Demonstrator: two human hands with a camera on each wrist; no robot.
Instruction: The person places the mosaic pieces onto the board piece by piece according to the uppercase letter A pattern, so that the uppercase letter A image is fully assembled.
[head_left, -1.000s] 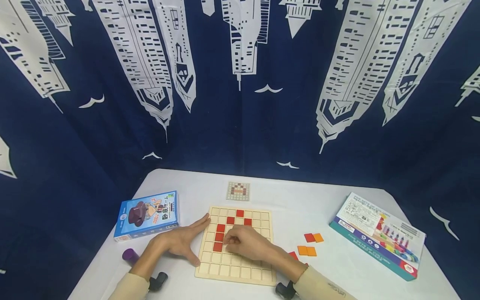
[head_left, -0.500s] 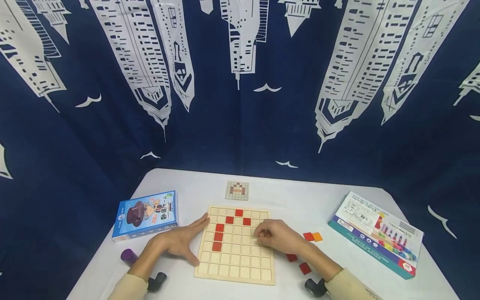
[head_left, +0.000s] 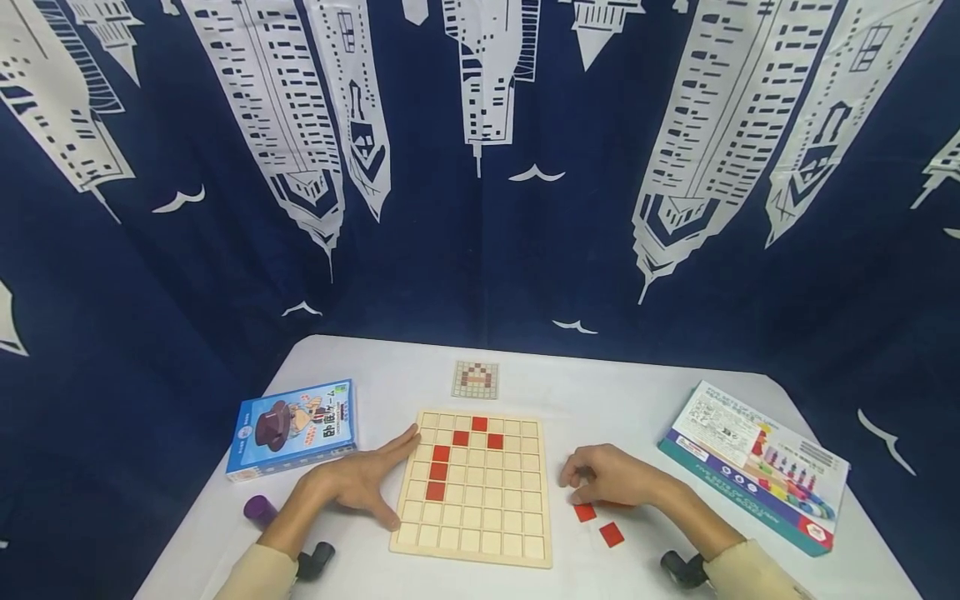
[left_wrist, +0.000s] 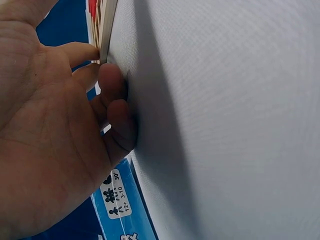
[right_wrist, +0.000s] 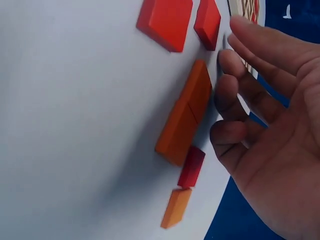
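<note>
My left hand (head_left: 360, 485) rests spread at the left side of a wooden grid board (head_left: 487, 518), with thumb and fingertips at its edge. Several red square tiles, one of them a red tile (head_left: 438, 471), sit in the board's cells. To the right of the board, my right hand (head_left: 611, 477) hovers low over the table with loosely bent fingers and nothing between them. Just beside it lie two loose red tiles (head_left: 612, 534). The right wrist view shows a pair of orange tiles (right_wrist: 177, 132) near the fingers, plus another red tile (right_wrist: 191, 169) and a further orange tile (right_wrist: 176, 207).
A small pattern card (head_left: 476, 380) lies behind the board. On the left are a blue game box (head_left: 300, 429) and a purple cylinder (head_left: 259, 510). A white and teal game box (head_left: 757, 467) lies at the right. Dark blue cloth (head_left: 480, 267) hangs behind the table.
My right hand has moved from over the board's middle to the loose tiles on the right. The left hand has stayed at the board's edge.
</note>
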